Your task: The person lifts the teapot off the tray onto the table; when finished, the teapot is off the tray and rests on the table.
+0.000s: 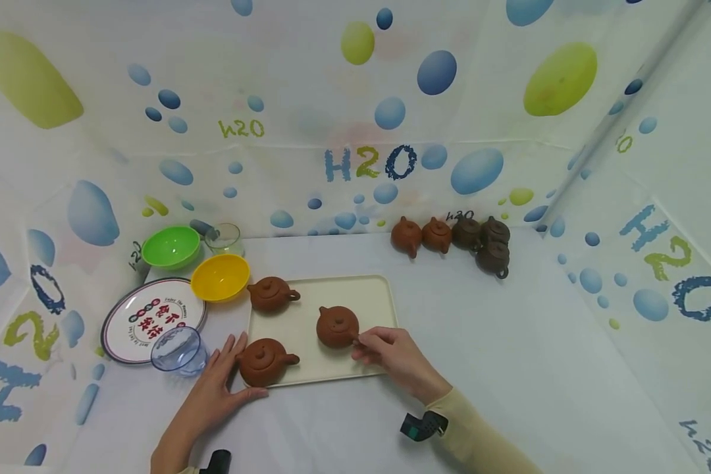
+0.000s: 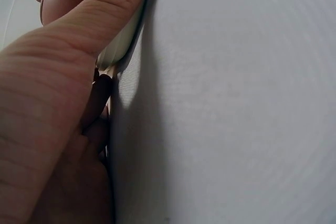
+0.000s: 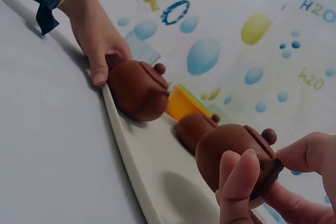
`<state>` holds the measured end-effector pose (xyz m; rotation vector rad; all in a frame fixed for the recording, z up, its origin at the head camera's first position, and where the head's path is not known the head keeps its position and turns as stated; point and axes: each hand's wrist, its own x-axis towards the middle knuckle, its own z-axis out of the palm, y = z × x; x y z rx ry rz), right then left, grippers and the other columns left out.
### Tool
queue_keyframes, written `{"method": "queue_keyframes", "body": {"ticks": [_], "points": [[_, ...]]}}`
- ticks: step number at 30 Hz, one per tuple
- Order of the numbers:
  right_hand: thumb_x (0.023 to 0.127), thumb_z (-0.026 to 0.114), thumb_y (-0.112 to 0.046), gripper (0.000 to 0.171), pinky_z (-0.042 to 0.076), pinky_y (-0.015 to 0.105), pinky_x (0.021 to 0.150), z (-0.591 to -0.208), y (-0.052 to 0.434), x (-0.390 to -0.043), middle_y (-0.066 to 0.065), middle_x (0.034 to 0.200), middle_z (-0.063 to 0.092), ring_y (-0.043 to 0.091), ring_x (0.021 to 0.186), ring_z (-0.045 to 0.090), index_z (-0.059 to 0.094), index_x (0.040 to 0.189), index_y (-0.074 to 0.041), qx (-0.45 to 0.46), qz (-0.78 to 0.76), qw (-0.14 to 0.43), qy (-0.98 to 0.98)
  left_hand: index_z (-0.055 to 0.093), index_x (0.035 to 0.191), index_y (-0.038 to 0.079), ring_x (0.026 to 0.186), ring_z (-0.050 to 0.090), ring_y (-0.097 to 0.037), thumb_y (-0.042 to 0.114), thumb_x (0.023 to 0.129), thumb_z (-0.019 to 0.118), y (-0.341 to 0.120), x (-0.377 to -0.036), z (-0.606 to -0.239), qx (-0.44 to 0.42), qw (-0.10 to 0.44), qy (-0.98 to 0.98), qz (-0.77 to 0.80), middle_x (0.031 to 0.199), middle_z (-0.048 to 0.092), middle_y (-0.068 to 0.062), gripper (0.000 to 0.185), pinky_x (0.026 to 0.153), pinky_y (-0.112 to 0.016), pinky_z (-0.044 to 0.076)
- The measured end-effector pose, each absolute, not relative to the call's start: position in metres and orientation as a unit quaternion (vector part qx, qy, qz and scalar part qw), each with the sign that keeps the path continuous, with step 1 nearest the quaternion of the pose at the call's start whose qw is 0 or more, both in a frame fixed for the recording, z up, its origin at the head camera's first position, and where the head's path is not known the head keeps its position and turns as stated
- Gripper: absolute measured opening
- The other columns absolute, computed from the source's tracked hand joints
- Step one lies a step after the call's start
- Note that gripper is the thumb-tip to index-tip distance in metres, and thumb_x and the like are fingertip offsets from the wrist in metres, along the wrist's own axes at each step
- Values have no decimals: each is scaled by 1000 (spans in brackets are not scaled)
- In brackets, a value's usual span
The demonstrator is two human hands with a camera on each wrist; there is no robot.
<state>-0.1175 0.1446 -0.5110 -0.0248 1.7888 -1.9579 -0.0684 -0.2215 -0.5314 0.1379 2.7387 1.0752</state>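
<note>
The left hand (image 1: 216, 388) lies low with its palm turned inward, fingers (image 1: 228, 352) extended and close together, the thumb stretched out toward the right. Its forearm runs back toward the lower edge of the head view. The right hand (image 1: 391, 355) has its fingers (image 3: 236, 179) curled, thumb and forefinger pinched together at their tips. A pale sleeve (image 1: 480, 438) covers that forearm.

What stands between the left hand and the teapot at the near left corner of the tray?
Nothing visible. The left hand already lies against the near left teapot, with its thumb on the edge of the cream tray. The right hand holds the middle teapot by its handle.
</note>
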Motion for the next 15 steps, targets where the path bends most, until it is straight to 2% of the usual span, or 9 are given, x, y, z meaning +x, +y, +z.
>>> {"method": "queue_keyframes", "body": {"ticks": [7, 12, 15], "points": [[108, 65, -23, 37, 63, 19, 81, -511, 171, -110, 5, 103, 78, 11, 95, 74, 69, 125, 10, 33, -724, 222, 652, 27, 170, 9, 163, 17, -54, 49, 79, 92, -222, -68, -532, 49, 95, 925, 364, 175, 25, -29, 119, 133, -73, 14], [109, 63, -21, 37, 63, 19, 82, -510, 190, -107, 6, 111, 77, 9, 96, 74, 67, 127, 12, 58, -727, 189, 658, 25, 171, 10, 163, 17, -54, 50, 80, 91, -222, -69, -533, 49, 97, 926, 362, 175, 24, -29, 120, 134, -71, 12], [109, 61, -18, 34, 62, 19, 82, -510, 201, -107, 7, 109, 77, 10, 96, 74, 67, 126, 11, 82, -729, 162, 660, 25, 171, 9, 163, 17, -54, 50, 79, 91, -222, -69, -534, 49, 97, 926, 361, 175, 25, -29, 120, 134, -71, 12]]}}
